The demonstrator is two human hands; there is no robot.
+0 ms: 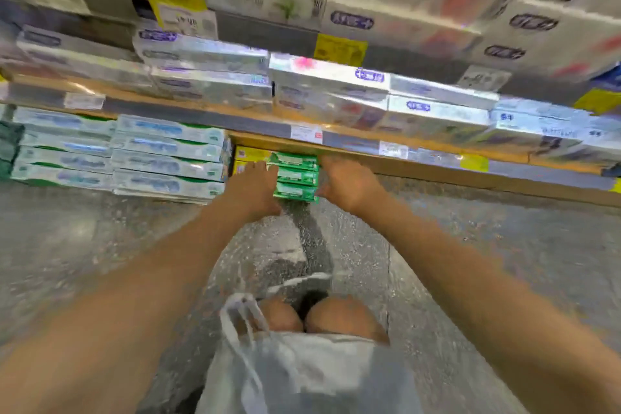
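My left hand lies flat, fingers straight, on the green boxes' 9 o'clock end; my right hand meets their 3 o'clock end (curl lost in blur). They sit at 12 under the shelf, long axis 9-to-3, both hands equally near.

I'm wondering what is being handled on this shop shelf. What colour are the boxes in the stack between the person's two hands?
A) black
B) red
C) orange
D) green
D: the stack of green boxes on the lowest shelf sits right between the left hand and the right hand, one hand at each side of it.
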